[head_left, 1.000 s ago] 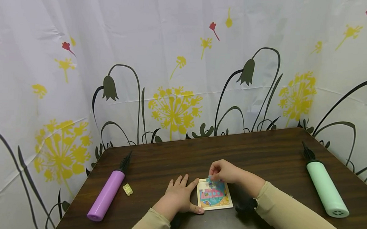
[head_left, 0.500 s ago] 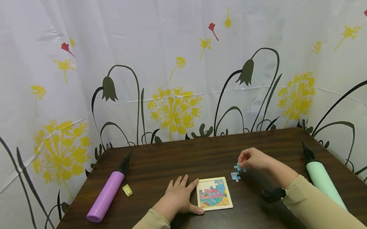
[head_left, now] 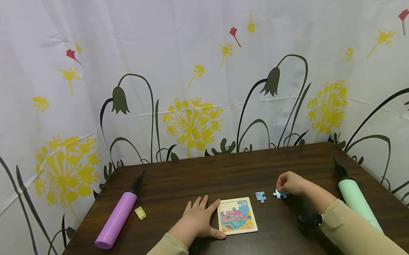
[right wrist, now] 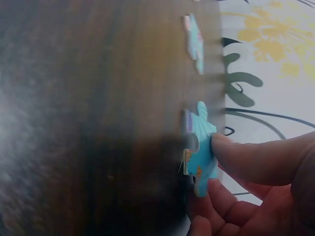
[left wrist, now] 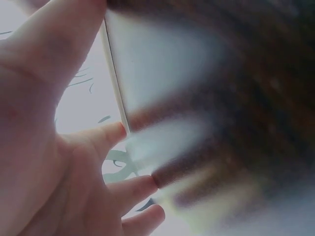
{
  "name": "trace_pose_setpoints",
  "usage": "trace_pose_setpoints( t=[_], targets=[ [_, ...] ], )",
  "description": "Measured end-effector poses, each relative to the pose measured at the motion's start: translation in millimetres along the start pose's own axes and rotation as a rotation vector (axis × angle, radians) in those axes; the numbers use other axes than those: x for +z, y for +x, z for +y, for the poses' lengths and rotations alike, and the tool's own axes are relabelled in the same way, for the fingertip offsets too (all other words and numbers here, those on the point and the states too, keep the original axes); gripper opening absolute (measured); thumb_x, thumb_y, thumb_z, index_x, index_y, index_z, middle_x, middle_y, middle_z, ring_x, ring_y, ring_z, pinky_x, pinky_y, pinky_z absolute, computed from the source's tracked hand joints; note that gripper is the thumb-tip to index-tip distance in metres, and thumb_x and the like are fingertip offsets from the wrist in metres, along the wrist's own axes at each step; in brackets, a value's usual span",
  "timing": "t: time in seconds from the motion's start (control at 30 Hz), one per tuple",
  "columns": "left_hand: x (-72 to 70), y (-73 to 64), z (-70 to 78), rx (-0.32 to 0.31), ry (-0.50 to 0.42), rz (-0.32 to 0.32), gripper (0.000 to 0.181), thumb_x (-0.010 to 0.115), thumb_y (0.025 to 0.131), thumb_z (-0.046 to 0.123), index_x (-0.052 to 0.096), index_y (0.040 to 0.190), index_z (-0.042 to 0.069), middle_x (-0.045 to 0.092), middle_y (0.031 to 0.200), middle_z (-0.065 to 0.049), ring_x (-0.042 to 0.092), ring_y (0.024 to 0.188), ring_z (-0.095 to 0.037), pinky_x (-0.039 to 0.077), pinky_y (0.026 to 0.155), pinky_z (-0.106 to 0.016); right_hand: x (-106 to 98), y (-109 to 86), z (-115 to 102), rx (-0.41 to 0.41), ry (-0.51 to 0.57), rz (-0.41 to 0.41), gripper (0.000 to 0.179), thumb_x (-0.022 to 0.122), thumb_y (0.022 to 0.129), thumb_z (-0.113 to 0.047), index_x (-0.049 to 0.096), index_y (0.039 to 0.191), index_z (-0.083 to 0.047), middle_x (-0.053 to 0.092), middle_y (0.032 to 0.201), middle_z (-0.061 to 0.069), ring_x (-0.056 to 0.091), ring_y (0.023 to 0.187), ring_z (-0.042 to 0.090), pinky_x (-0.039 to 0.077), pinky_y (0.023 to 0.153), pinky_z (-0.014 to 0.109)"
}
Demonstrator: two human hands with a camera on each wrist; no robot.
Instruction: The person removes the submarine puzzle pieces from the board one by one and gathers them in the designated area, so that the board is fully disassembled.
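A small square jigsaw puzzle [head_left: 237, 215] in a pale wooden frame lies on the table in the head view. Blue, pink and orange pieces fill much of it, and bare tray shows at its upper left. My left hand [head_left: 198, 218] lies spread along the frame's left side, thumb at the near corner; the left wrist view shows its fingers [left wrist: 135, 189] apart and straight. To the right of the frame, my right hand [head_left: 291, 183] pinches a light-blue puzzle piece [right wrist: 202, 147] between thumb and fingers, close to the tabletop. Another blue puzzle piece [head_left: 261, 196] lies between that hand and the frame.
A purple hand pump [head_left: 116, 220] lies at the left with a small yellow block [head_left: 140, 213] beside it. At the right, partly behind the right forearm, lies a mint-green hand pump [head_left: 357, 200]. A flowered curtain [head_left: 193, 66] hangs beyond the brown table [head_left: 189, 172].
The right hand has moved right, from above the puzzle to the loose pieces beside it. Its piece now sits farther from the other loose piece. The left hand stays at the frame.
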State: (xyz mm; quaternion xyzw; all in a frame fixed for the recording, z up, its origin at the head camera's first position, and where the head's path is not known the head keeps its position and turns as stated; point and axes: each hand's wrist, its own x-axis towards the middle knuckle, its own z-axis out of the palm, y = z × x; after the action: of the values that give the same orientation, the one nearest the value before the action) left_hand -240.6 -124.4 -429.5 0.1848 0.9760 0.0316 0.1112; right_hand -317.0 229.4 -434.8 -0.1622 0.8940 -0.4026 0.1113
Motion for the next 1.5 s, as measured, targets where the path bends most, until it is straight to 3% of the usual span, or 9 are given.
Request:
trace_pose_setpoints(
  t=[0.2, 0.37, 0.63, 0.93, 1.13, 1.5],
  targets=[
    [-0.5, -0.6, 1.1, -0.003, -0.005, -0.003, 0.11, 0.073, 0.065, 0.076, 0.035, 0.155, 0.025, 0.029, 0.157, -0.02, 0.028, 0.142, -0.042, 0.021, 0.111, -0.063, 6, 1.6, 1, -0.022, -0.053, 0.094, 0.011, 0.069, 0.085, 0.004, 0.061, 0.082, -0.001, 0.06, 0.075, 0.001, 0.051, 0.069, 0.017, 0.043, 0.061, 0.033],
    [-2.4, -2.2, 2.5, -0.004, 0.001, -0.004, 0.109, 0.073, 0.066, 0.075, 0.036, 0.155, 0.025, 0.03, 0.156, -0.019, 0.028, 0.142, -0.042, 0.022, 0.111, -0.062, 18, 5.0, -17, -0.066, -0.007, 0.15, 0.009, 0.071, 0.085, 0.002, 0.063, 0.089, 0.0, 0.063, 0.08, 0.003, 0.054, 0.071, 0.018, 0.045, 0.062, 0.034],
    [-2.1, -1.0, 4.3, -0.006, -0.002, -0.002, 0.108, 0.073, 0.066, 0.075, 0.036, 0.154, 0.025, 0.03, 0.156, -0.02, 0.028, 0.142, -0.042, 0.022, 0.111, -0.063, 52, 15.1, -58, -0.115, 0.044, 0.041, 0.01, 0.073, 0.085, 0.002, 0.066, 0.089, -0.004, 0.058, 0.073, 0.002, 0.051, 0.064, 0.017, 0.044, 0.057, 0.032],
    [-4.3, -2.7, 5.3, -0.013, -0.012, -0.005, 0.108, 0.073, 0.066, 0.074, 0.037, 0.154, 0.024, 0.031, 0.156, -0.02, 0.029, 0.142, -0.042, 0.021, 0.111, -0.063, 85, 18.9, -74, -0.129, 0.016, -0.111, 0.014, 0.08, 0.078, 0.002, 0.069, 0.084, -0.006, 0.053, 0.066, 0.001, 0.046, 0.061, 0.014, 0.036, 0.054, 0.027],
    [-3.4, -2.7, 4.1, -0.011, -0.009, -0.003, 0.108, 0.073, 0.066, 0.075, 0.038, 0.154, 0.024, 0.031, 0.156, -0.02, 0.029, 0.142, -0.042, 0.022, 0.111, -0.063, 96, 19.1, -78, -0.115, -0.037, -0.1, 0.021, 0.084, 0.074, -0.001, 0.066, 0.082, -0.008, 0.052, 0.068, 0.001, 0.046, 0.062, 0.015, 0.036, 0.054, 0.028],
    [-2.8, -3.1, 2.7, -0.014, -0.014, 0.003, 0.108, 0.073, 0.066, 0.075, 0.038, 0.154, 0.024, 0.031, 0.156, -0.02, 0.029, 0.141, -0.042, 0.022, 0.111, -0.062, 97, 18.6, -82, -0.098, -0.05, -0.085, 0.024, 0.084, 0.074, 0.001, 0.063, 0.081, -0.008, 0.052, 0.07, 0.002, 0.046, 0.064, 0.016, 0.036, 0.056, 0.029]
  ],
)
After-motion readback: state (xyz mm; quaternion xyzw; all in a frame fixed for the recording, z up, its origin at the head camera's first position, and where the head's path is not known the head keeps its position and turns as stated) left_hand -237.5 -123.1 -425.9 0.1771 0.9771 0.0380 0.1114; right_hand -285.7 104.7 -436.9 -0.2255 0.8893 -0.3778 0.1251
